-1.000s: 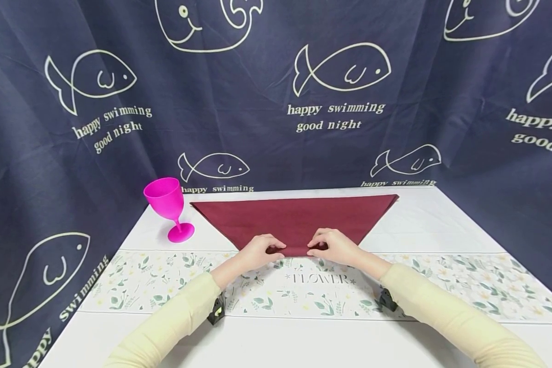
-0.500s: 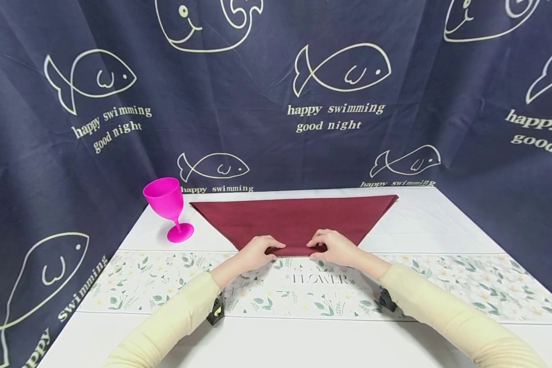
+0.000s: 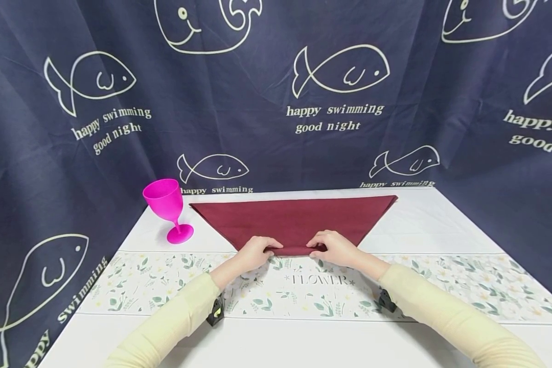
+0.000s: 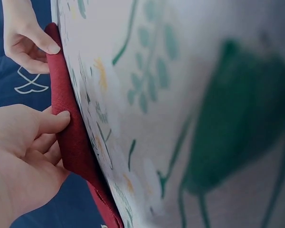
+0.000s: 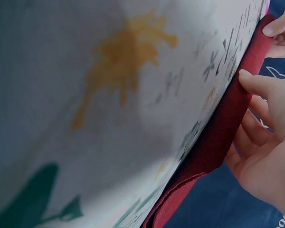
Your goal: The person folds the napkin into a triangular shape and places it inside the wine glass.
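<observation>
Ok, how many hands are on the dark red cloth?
2. The left hand holds the near edge of the dark red cloth left of its middle; the right hand holds that edge right of the middle.

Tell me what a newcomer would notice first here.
Probably the bright pink stemmed goblet, standing on the white table toward the left. Next, the dark red cloth trapezoid in the middle, its near edge pinched by the bare left hand and bare right hand. Behind hangs a navy fabric curtain with white fish outlines.
</observation>
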